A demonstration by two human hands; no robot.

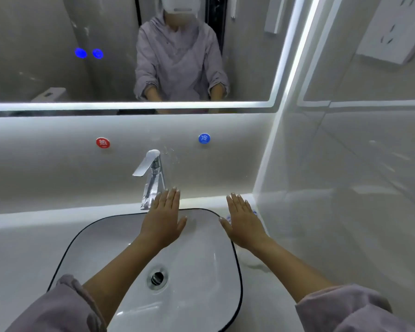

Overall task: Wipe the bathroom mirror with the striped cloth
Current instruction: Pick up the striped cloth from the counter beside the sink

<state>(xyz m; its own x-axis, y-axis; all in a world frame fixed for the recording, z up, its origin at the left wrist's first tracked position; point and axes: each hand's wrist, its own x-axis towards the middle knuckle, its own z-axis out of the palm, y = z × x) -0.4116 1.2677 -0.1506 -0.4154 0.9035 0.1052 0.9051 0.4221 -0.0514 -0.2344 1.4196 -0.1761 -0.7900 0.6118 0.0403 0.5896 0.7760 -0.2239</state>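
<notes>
- The wide, rectangular bathroom mirror (34,32) with a lit white strip along its lower and right edges hung on the wall above the basin, well apart from both hands.
- Two glowing blue round touch buttons (89,53) sat side by side on the glass, left of the reflection of a person in a pale grey-lilac shirt (177,61).
- The striped cloth could not be made out plainly. Only small blue-and-white scraps (254,212) showed at the edges of the right hand, down on the counter, and whether they were the cloth could not be told.
- The right hand (244,224) lay flat, palm down, fingers straight and close together, over the white counter (22,248) just right of the basin; it gripped nothing.
- The left hand (164,221) was likewise flat with straight fingers, palm down over the back edge of the basin, its fingertips just beside the foot of the tap; it held nothing.
- Both grey-lilac sleeves (65,305) were pushed up the forearms.
- The white ceramic basin with a thin black rim (65,250) had a chrome drain (157,277) in its bottom.
- The chrome single-lever tap (151,178) stood behind the basin, with water splashes (170,154) on the wall beside it.
- A round red sticker (103,142) and a round blue sticker (204,138) sat on the wall to the left and right above the tap.
- A white socket plate (393,27) was fixed on the glossy right-hand wall.
</notes>
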